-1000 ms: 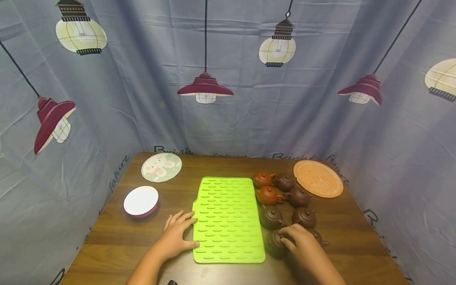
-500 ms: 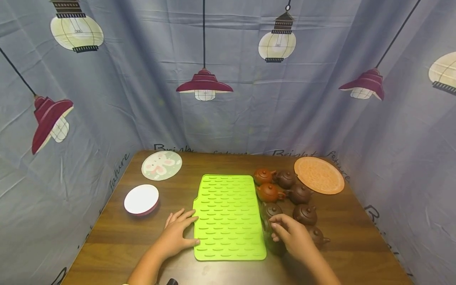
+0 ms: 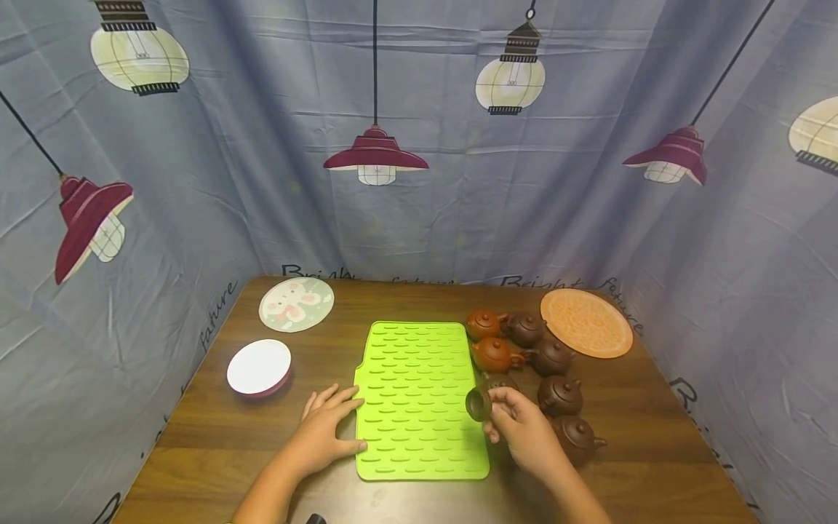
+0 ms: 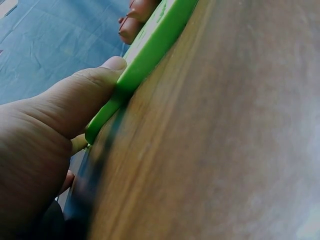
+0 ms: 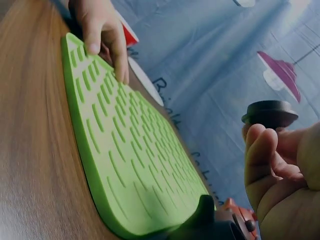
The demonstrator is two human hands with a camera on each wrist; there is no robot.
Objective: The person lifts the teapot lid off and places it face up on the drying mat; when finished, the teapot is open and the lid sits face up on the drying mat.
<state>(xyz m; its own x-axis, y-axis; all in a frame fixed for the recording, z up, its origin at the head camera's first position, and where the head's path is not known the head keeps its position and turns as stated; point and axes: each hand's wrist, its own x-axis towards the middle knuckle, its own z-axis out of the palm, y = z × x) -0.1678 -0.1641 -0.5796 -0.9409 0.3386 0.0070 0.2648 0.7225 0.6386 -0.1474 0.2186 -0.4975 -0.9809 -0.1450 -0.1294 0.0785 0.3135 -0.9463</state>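
My right hand [image 3: 529, 431] pinches a dark brown teapot lid [image 3: 477, 405] beside the right edge of the green ridged mat [image 3: 419, 400]. The lid's hollow underside faces left in the head view; in the right wrist view the lid [image 5: 270, 114] sits above the fingertips. Under that hand, a dark teapot [image 5: 216, 229] shows its spout at the mat's near right corner, mostly hidden in the head view. My left hand [image 3: 322, 435] rests with spread fingers on the mat's left edge, the thumb [image 4: 97, 82] lying over the rim in the left wrist view.
Right of the mat stand two orange teapots [image 3: 495, 354] and several dark brown ones [image 3: 561, 394], lids on. An orange round mat [image 3: 585, 323] lies at the back right. A white-and-red bowl [image 3: 259, 367] and a rabbit-patterned round mat [image 3: 297, 304] are on the left.
My right hand has lifted the lid off the nearest dark teapot and moved it left and slightly up, turning its underside outward. My left hand stays in place on the mat.
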